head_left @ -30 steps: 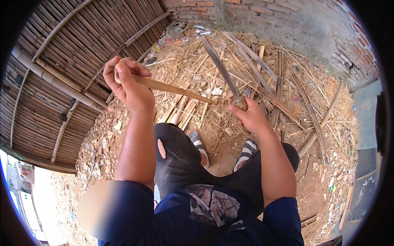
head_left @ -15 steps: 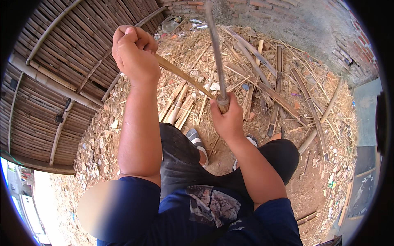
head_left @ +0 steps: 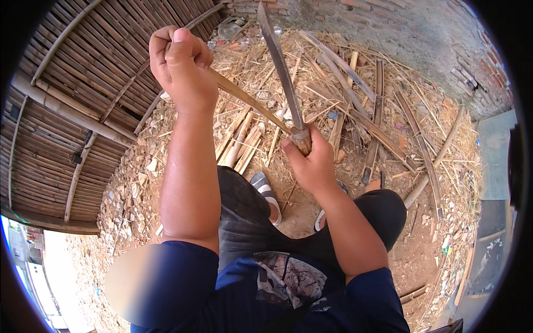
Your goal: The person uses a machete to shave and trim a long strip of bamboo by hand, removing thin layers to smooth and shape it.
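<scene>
Right now, your two hands hold a tan strip and a long knife out ahead of your body, above the littered ground (head_left: 302,197). Your left hand (head_left: 183,72) is raised higher and farther forward, its fingers curled closed around one end of the strip (head_left: 250,101), with the thumb lying on top. From beneath that fist the strip slants down and to your right, crossing the space between your hands. Its lower end comes right up to the knife's handle (head_left: 300,140), by the thumb side of your right hand (head_left: 312,161); whether the tip actually touches the handle, you cannot tell from this view.

Your right hand is wrapped around the wooden handle, thumb along its near side. From there the knife (head_left: 282,71) points forward and slightly to your left, its dark blade rising past the strip's lower end and leaning toward your left fist, but well apart from it.

Below the strip, just ahead of your left knee, a few pale split pieces (head_left: 242,141) lie side by side. Farther to your right, long split bamboo lengths (head_left: 416,125) are strewn over dry straw (head_left: 461,147), well apart from both hands. A slatted wall (head_left: 105,72) leans along your left, and a brick wall (head_left: 400,41) stands ahead. Your striped sandals (head_left: 265,187) rest on the ground between your bent knees.
</scene>
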### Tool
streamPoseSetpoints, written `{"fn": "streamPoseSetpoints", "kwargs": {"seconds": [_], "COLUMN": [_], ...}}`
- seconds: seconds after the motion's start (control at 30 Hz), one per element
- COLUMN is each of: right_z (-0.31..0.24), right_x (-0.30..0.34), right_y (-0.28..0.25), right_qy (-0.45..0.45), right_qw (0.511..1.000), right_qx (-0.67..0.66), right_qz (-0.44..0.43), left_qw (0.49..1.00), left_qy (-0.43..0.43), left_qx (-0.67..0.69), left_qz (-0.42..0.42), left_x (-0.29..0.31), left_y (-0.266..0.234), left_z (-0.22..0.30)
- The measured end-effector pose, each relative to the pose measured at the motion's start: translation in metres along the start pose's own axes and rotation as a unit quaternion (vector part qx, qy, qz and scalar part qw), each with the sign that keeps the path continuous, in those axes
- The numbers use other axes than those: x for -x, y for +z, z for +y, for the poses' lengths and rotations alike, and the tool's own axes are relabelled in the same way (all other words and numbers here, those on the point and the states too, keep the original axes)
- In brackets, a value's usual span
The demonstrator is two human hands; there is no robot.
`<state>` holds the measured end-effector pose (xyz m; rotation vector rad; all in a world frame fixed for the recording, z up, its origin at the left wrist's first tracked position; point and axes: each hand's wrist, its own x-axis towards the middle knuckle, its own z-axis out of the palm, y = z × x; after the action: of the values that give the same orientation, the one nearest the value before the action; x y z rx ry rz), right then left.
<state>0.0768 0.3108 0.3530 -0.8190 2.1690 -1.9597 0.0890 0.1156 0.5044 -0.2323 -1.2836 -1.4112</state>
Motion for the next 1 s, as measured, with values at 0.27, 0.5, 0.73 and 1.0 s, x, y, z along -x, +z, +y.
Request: {"fn": "streamPoseSetpoints", "kwargs": {"seconds": [0.27,0.5,0.73,1.0], "right_z": [0.080,0.072,0.000,0.093], "right_x": [-0.003,-0.006,0.002,-0.006], "right_y": [0.037,0.024,0.007,0.047], "right_qy": [0.121,0.135,-0.032,0.140], "right_qw": [0.964,0.986,0.995,0.965], "right_qx": [0.216,0.027,-0.089,0.182], "right_qz": [-0.095,-0.098,0.043,-0.128], "left_qw": [1.000,0.997,0.998,0.993], "left_qy": [-0.010,-0.022,0.007,-0.024], "left_qx": [-0.003,-0.060,-0.043,-0.086], "left_qz": [0.021,0.038,0.039,0.082], "left_x": [-0.011,-0.013,-0.016,-0.019], "left_y": [-0.002,-0.005,-0.015,-0.021], "left_z": [-0.007,-0.004,-0.006,-0.004]}}
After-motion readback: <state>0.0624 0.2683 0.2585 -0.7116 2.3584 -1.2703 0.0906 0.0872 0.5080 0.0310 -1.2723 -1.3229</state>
